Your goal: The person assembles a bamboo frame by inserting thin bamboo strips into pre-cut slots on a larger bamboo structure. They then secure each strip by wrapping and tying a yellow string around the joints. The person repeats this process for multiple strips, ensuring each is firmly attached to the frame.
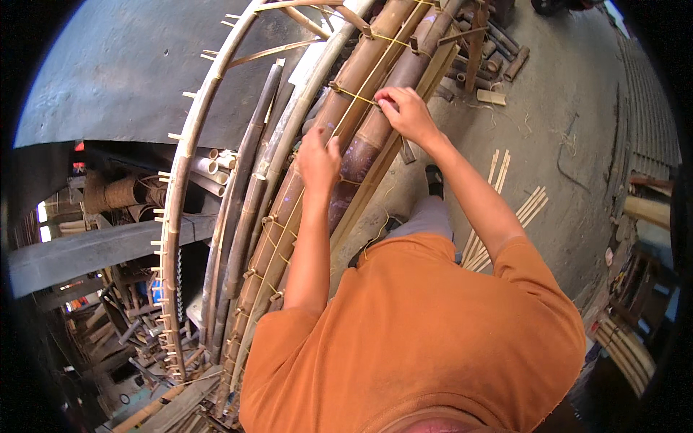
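Observation:
Two thick brown bamboo poles run side by side away from me, the left pole (364,59) and the right pole (372,132). A thin light strip (354,114) lies along the gap between them. Across both goes a taut yellow cord (354,94), looped on a short wooden peg on the left pole. My right hand (410,115) pinches at the cord's right end, over the right pole. My left hand (319,160) is curled above the left pole, nearer to me; what its fingers hold, if anything, is too small to make out.
A curved bamboo frame (180,169) with several protruding pegs stands at the left, beside a grey panel (130,86). Thin pale sticks (530,209) lie on the concrete floor (570,101) at the right. Cut bamboo pieces (516,63) are heaped at the far end.

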The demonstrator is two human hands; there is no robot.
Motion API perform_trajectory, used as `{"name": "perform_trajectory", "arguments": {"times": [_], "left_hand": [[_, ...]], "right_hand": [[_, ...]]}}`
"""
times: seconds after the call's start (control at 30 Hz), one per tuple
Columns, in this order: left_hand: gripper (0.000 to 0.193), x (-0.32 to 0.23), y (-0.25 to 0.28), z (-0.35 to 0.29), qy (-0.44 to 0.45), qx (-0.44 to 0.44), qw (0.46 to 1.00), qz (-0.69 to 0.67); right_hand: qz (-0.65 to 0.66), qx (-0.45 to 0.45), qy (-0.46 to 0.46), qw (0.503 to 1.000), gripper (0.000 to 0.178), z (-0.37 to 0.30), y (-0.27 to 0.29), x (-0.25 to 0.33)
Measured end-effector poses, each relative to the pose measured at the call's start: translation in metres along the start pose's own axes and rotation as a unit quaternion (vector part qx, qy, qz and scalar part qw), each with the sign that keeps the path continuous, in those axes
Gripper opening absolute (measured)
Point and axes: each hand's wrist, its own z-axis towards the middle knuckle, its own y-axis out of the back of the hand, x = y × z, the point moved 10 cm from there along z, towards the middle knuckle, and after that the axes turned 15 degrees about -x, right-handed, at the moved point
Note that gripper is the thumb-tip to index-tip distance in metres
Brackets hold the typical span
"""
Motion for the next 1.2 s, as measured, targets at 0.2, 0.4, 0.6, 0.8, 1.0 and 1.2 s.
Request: {"name": "perform_trajectory", "arguments": {"times": [0.2,0.4,0.6,0.8,1.0,1.2], "left_hand": [[0.022,-0.018,-0.087,0.024,0.045,0.126,0.987,0.093],[0.016,-0.001,-0.095,0.025,0.092,0.13,0.983,0.09],[0.019,0.002,-0.096,0.022,0.101,0.143,0.981,0.086],[0.018,-0.016,-0.08,0.034,0.128,0.082,0.988,-0.024],[0.015,-0.02,-0.093,0.028,0.083,0.075,0.991,0.074],[0.016,-0.014,-0.096,0.031,0.088,0.08,0.992,0.034]], "right_hand": [[-0.132,0.145,0.286,0.938,0.015,0.048,-0.058,-0.009],[-0.043,0.222,0.352,0.908,0.013,0.054,-0.082,-0.012],[-0.02,0.316,0.378,0.87,0.018,0.051,-0.093,-0.013],[-0.049,0.346,0.38,0.856,0.019,0.056,-0.106,-0.025],[-0.05,0.4,0.394,0.826,0.024,0.056,-0.119,-0.028],[-0.052,0.416,0.415,0.807,0.024,0.053,-0.125,-0.03]]}}
